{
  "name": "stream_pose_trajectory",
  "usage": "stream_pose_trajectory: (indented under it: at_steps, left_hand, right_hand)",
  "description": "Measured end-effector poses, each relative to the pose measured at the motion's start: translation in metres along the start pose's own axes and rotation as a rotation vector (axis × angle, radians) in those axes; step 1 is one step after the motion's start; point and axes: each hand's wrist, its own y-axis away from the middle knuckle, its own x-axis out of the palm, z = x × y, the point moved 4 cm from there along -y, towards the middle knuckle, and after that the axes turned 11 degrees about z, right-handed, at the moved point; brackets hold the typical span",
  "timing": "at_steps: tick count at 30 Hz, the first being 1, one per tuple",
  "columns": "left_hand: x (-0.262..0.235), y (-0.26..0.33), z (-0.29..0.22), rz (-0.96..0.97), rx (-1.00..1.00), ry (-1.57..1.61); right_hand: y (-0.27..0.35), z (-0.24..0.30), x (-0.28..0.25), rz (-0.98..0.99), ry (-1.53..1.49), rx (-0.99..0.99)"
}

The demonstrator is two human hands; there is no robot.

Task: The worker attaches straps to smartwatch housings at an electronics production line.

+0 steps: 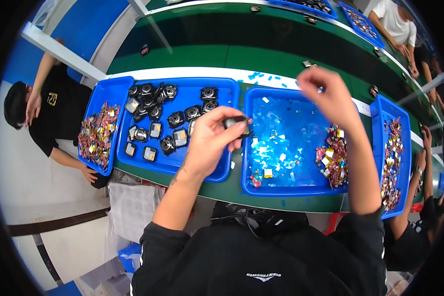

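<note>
My left hand (210, 135) is closed around a black smartwatch case (237, 126) and holds it up between two blue trays. Raised over the far right part of the wide blue tray (292, 191), my right hand (328, 93) is smeared by motion. A small pale bit shows beside its fingers, and I cannot make out whether it is held. Scattered blue film and white scraps (276, 143) cover this tray, with a heap of small reddish, gold and white parts (333, 160) at its right. Several more black watch cases (176, 118) lie in the tray (223, 170) on the left.
More trays of small parts (99, 135) stand at the far left and at the right (392, 163). Beyond a white ledge (182, 74) with blue film bits (255, 76) runs a green conveyor belt (192, 49). A person in black (59, 108) sits at the left; others work at the right.
</note>
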Motion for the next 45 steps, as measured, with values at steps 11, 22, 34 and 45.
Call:
stream_pose_trajectory:
  at_steps: [11,22,34,45]
  left_hand:
    - [0.006,-0.010,0.020,-0.046,-0.007,0.154]
    - [0.007,0.009,0.019,-0.007,0.056,-0.034]
    - [0.076,0.006,-0.001,0.234,0.277,-0.713]
    - [0.086,0.000,0.017,0.121,0.237,-0.644]
  right_hand:
    - [0.092,0.058,0.123,0.223,0.134,0.046]
    - [0.098,0.051,0.126,0.171,0.027,0.150]
    - [0.116,0.047,0.065,-0.200,-0.937,0.180]
    - [0.119,0.041,0.057,-0.284,-0.655,0.236]
